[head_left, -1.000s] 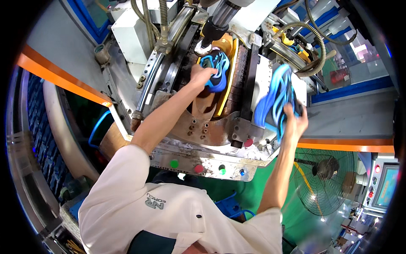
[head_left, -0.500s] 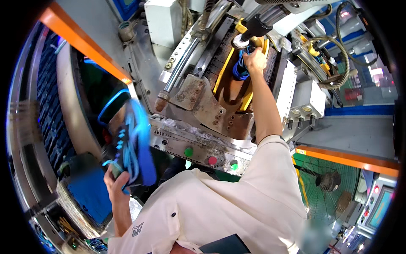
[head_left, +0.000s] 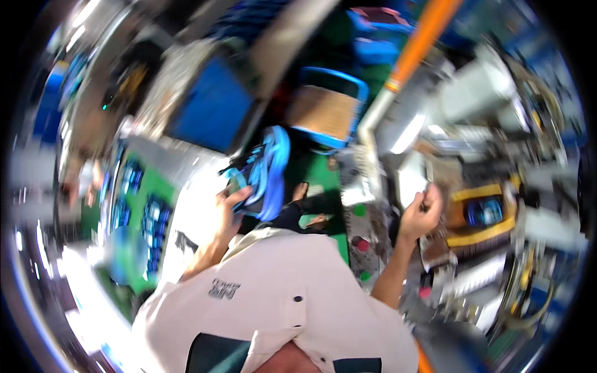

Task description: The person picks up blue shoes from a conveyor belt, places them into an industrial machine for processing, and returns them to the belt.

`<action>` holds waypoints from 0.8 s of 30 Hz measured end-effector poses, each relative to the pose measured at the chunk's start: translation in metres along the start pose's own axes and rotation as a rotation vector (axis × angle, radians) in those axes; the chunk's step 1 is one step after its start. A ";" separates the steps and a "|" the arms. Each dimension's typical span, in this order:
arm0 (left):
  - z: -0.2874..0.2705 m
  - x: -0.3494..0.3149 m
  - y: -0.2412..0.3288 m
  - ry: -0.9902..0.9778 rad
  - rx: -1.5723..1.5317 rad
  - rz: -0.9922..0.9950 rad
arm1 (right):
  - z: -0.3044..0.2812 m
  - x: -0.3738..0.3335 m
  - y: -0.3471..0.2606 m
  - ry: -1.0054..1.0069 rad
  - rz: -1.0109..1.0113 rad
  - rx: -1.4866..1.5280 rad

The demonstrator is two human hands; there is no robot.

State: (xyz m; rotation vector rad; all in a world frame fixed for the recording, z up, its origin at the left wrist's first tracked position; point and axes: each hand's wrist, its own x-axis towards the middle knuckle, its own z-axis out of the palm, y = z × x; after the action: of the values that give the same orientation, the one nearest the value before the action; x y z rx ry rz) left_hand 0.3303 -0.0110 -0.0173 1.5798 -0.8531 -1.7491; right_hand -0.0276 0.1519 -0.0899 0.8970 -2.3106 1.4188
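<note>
Blue shoe clamped in left hand, eleven o'clock from shirt; right hand at two, fingers curled, can't tell if closed.

Hands, yours: two – one left hand, one right hand. You count two shoes at the work: one lighter blue shoe in the left, one darker blue shoe within one yellow-edged mould. On your control panel: two green buttons, one red button. Also before you: one brown board, one orange bar. Blue items at your left – too blurred to count.
</note>
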 end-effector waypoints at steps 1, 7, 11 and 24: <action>-0.009 0.003 -0.001 -0.006 0.021 -0.038 | 0.020 -0.019 -0.008 -0.078 -0.132 -0.218; -0.082 -0.001 -0.041 0.137 -0.287 -0.043 | 0.114 -0.109 0.068 -0.357 -0.291 -0.158; -0.134 -0.005 -0.049 0.363 -0.383 -0.015 | 0.122 -0.079 0.028 -0.237 -0.231 -0.099; -0.414 0.202 -0.033 0.817 -0.528 0.186 | 0.326 0.057 -0.568 -0.668 -0.678 0.817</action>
State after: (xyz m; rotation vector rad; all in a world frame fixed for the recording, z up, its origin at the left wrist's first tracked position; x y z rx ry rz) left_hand 0.7238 -0.1761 -0.1941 1.5660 -0.1101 -0.9292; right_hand 0.3162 -0.3381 0.1825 2.3934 -1.3631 1.8850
